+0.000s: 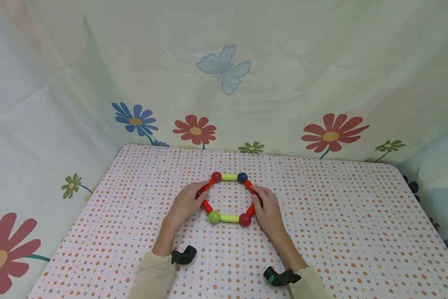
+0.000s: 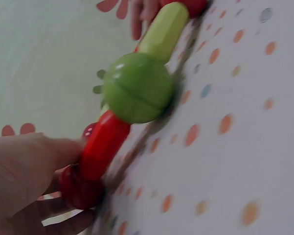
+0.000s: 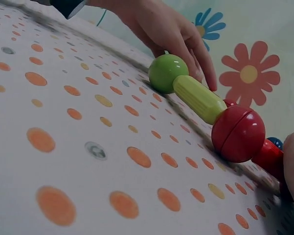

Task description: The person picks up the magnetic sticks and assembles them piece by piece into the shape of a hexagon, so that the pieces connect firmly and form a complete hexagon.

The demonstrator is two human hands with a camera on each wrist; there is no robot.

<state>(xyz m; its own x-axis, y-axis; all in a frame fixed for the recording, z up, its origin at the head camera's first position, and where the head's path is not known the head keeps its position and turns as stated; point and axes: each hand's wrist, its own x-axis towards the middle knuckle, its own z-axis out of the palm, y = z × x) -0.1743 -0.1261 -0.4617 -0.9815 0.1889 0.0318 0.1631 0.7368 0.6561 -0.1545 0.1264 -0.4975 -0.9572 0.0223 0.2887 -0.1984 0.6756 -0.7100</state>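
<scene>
A six-sided ring of magnetic building rods and balls lies on the table, with yellow-green rods (image 1: 229, 218) front and back and red rods (image 1: 207, 206) along the sides. A green ball (image 1: 214, 217) and a red ball (image 1: 245, 219) form its front corners; another red ball (image 1: 216, 177) and a blue ball (image 1: 242, 177) form the back ones. My left hand (image 1: 187, 202) holds the left corner, thumb and fingers around a dark red ball (image 2: 82, 188). At the right corner my right hand (image 1: 269, 210) grips the ring, mostly hiding the ball there.
A dotted cloth covers the table (image 1: 339, 224). Behind it hangs a pale curtain (image 1: 283, 74) printed with flowers and a butterfly. Dark bands with small devices sit at the left wrist (image 1: 184, 255) and right wrist (image 1: 281, 277).
</scene>
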